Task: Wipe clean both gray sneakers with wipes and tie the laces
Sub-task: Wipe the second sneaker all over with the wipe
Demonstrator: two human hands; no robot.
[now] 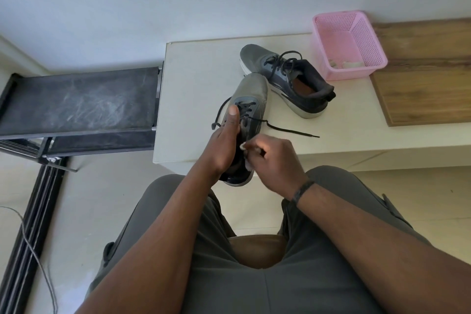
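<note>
Here, your left hand [224, 145] grips the nearer gray sneaker [248, 102] along its left side, thumb lying flat up the tongue and the other fingers wrapped out of sight beneath. The shoe is held tilted, toe pointing away from you, its heel past the near edge of the white table [193, 79] and above your lap. Your right hand [272, 160] is curled closed around a white wipe [246, 158], of which only small bits show at the knuckles, pressed against the sneaker's right side near the collar. The shoe's black lace [290, 130] is untied; one end trails rightward across the tabletop, the other loops off to the left. The second gray sneaker [285, 76] lies on the table just beyond, toe to the left, its laces loose. Near its heel stands a pink basket [367, 33] holding crumpled white material, partly on a wooden board [428, 79].
</note>
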